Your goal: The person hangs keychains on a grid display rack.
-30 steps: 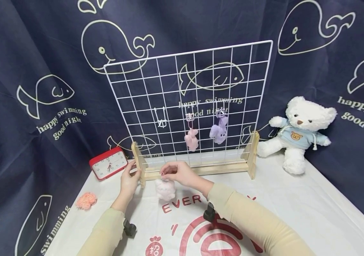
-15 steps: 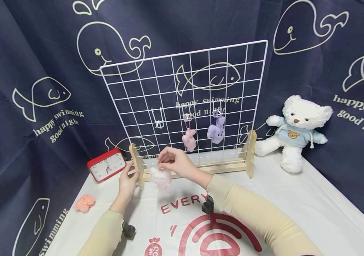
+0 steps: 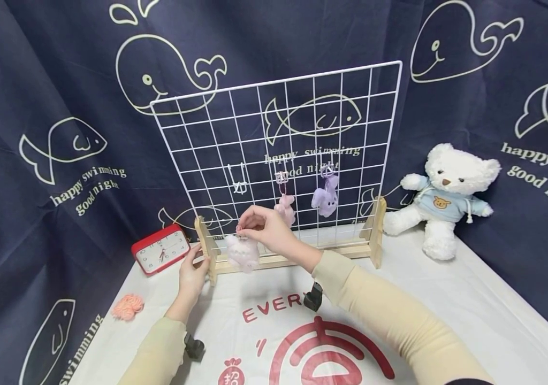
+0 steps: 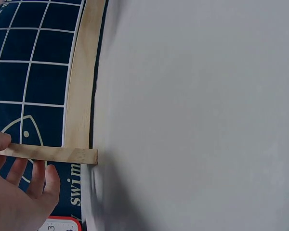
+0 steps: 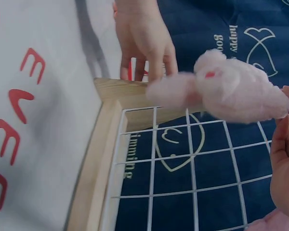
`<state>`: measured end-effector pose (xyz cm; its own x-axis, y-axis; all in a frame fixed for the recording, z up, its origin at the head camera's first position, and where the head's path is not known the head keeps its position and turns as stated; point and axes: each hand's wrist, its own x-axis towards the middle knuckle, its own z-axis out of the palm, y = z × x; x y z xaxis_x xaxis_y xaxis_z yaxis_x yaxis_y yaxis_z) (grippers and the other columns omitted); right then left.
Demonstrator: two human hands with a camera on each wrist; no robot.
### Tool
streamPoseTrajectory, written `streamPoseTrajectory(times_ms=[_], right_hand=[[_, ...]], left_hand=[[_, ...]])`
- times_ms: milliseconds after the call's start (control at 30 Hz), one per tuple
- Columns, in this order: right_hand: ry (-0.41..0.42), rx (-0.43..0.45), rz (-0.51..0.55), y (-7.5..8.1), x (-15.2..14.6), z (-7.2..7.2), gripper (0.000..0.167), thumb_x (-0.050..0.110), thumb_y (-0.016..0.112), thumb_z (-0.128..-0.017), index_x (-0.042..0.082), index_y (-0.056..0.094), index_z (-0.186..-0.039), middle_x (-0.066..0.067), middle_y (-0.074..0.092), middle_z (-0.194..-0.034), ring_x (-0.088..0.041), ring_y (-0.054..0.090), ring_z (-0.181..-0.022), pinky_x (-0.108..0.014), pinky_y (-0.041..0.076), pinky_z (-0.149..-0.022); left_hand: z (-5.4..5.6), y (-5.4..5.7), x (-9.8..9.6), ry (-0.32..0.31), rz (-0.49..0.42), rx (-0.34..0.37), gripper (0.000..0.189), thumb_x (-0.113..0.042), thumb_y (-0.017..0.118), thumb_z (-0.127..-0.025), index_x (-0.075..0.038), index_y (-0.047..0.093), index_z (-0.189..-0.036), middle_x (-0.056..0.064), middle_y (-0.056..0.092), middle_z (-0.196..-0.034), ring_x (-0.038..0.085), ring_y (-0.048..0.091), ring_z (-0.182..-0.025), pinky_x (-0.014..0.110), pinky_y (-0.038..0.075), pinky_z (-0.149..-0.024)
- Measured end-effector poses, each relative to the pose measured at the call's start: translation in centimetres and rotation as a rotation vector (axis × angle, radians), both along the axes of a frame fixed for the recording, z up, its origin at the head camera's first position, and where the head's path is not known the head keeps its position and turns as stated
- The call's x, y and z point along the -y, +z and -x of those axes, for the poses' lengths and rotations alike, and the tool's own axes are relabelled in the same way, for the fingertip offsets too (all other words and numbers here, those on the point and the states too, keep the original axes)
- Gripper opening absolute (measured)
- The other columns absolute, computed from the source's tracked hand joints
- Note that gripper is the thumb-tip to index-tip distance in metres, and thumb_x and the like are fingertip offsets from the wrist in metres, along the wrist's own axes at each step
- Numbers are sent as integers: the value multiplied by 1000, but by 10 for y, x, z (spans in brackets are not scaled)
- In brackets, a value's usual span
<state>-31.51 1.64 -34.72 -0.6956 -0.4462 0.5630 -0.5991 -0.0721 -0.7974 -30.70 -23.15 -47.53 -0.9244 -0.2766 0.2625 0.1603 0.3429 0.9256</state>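
My right hand (image 3: 266, 230) pinches the top of a pale pink plush keychain (image 3: 242, 253), which hangs in front of the lower left of a white wire grid rack (image 3: 259, 85). The plush (image 5: 243, 91) appears large and close in the right wrist view. My left hand (image 3: 193, 275) grips the left wooden foot (image 4: 53, 153) of the rack, thumb on one side and fingers on the other. An unladen white hook (image 3: 239, 186) hangs on the grid above the right hand. Right of it hang a pink plush keychain (image 3: 284, 207), partly behind my hand, and a purple plush keychain (image 3: 326, 199).
A red alarm clock (image 3: 160, 249) stands left of the rack, and a coral yarn bundle (image 3: 128, 307) lies at the table's left edge. A white teddy bear (image 3: 442, 200) in a blue top sits at the right. Behind everything hangs a dark blue printed curtain (image 3: 303, 32).
My right hand has lifted the pale pink plush keychain off the tabletop area, upward in front of the grid. The left hand stays at the rack's foot. The view has shifted slightly.
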Motion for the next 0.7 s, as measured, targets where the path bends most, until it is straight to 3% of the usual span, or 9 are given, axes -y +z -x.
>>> streamPoseTrajectory(times_ms=[400, 700], right_hand=[[-82, -40, 46, 25, 0, 4, 15, -10, 73, -87, -3, 66, -99, -14, 73, -93, -15, 67, -81, -25, 59, -72], [-110, -78, 73, 34, 1, 10, 16, -10, 74, -88, -4, 67, -101, -14, 74, -95, -16, 69, -84, -30, 60, -81]], left_hand=[[1, -3, -3, -5, 2, -10, 46, 0, 61, -98, 0, 53, -143, 29, 61, -128, 48, 63, -113, 53, 55, -98], [3, -5, 0, 5, 3, 8, 48, -1, 61, -99, -2, 52, -145, 27, 61, -130, 46, 62, -116, 52, 55, -98]])
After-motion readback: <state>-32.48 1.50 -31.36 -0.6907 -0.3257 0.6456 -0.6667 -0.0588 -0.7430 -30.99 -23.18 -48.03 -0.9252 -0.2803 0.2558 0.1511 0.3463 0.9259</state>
